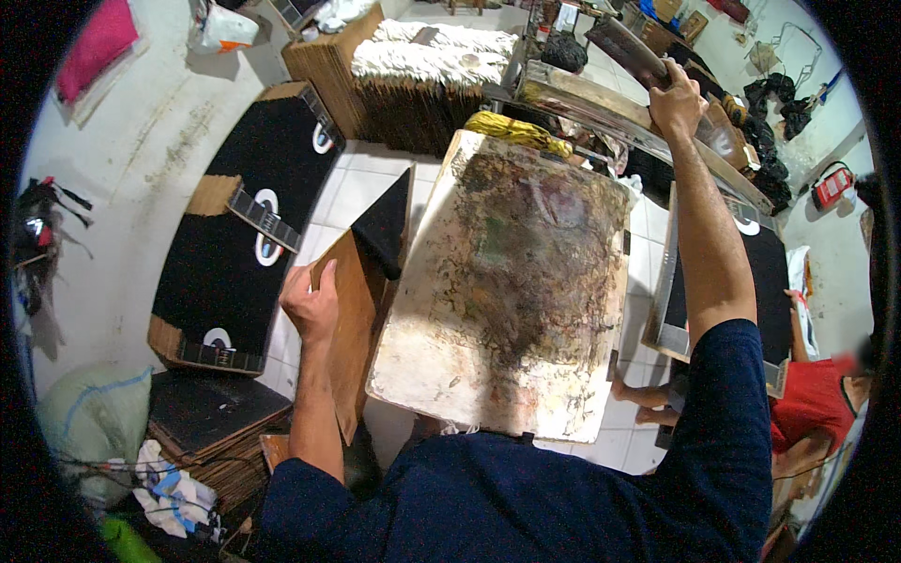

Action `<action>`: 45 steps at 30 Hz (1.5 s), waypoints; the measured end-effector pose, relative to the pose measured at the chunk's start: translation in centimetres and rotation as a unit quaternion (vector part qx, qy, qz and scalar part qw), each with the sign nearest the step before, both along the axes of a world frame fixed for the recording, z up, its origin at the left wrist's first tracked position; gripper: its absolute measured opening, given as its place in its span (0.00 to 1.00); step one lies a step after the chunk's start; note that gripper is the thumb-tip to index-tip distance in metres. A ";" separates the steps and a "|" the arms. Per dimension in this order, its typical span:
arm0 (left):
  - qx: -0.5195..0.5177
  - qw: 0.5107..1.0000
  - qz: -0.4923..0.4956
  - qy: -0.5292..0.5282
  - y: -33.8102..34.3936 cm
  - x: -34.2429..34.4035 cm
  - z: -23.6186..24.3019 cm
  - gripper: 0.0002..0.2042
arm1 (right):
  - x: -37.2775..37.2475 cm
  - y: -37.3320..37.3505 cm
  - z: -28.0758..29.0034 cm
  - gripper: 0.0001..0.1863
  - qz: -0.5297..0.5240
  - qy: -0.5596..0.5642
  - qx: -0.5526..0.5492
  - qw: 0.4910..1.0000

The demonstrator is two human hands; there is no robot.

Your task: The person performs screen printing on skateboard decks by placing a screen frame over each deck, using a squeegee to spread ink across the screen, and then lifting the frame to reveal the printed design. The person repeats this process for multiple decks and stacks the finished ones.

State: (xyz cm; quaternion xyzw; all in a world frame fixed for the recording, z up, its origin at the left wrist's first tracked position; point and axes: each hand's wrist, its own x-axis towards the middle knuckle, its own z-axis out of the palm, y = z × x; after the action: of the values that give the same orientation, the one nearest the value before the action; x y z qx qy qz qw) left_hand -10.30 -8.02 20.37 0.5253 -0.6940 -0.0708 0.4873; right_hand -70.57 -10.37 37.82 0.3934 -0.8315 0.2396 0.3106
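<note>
Hand positions about a stained table (pixel 413 380), which serves as the landmark. Left of the table, the left hand (pixel 310 305) closes on the edge of a brown board (pixel 343 328), fingers curled and thumb raised; the board is tilted alongside the table, and whether the two touch cannot be told. A black corner (pixel 385 225) shows at the board's far end, either its other face or a separate sheet. Beyond the table's far right corner, the right hand (pixel 678 103) wraps its fingers around the near end of a dark bar (pixel 624 49), above a long frame (pixel 601 94). Progress, judged from the layout, appears partial: black panels (pixel 244 253) farther left of the table already carry white rings (pixel 267 208), and a dark panel (pixel 770 291) to its right carries one too, near a person in a red shirt (pixel 807 408). The held board shows no ring on its visible face and is not laid on the table. Beyond the table's far left corner stands a stack of brown sheets (pixel 404 108), topped with white pieces (pixel 432 52); whether these await handling is unclear.
</note>
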 end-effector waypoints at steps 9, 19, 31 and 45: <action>-0.246 0.932 -0.210 -0.166 15.0 -5.9 8.5 0.11 | 1.0 0.2 1.1 0.28 0.041 0.022 -0.006 0.999; -0.120 0.847 -0.484 -0.185 29.1 -20.2 -5.9 0.15 | -0.3 -0.9 0.9 0.27 0.041 0.072 -0.005 0.997; 0.191 0.972 -0.098 -0.098 18.7 -9.2 -16.4 0.23 | 0.9 0.0 0.0 0.28 0.016 0.057 -0.003 0.998; 0.430 0.889 0.122 0.096 8.7 12.5 -22.1 0.24 | 3.3 1.5 -0.4 0.19 0.027 0.052 -0.087 0.994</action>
State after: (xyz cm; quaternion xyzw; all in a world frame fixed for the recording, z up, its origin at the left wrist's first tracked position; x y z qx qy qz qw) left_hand 2.18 0.73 -1.73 0.7547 -0.4759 -0.3524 0.2824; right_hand -67.30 -8.87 37.41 0.3993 -0.7791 0.2985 0.3801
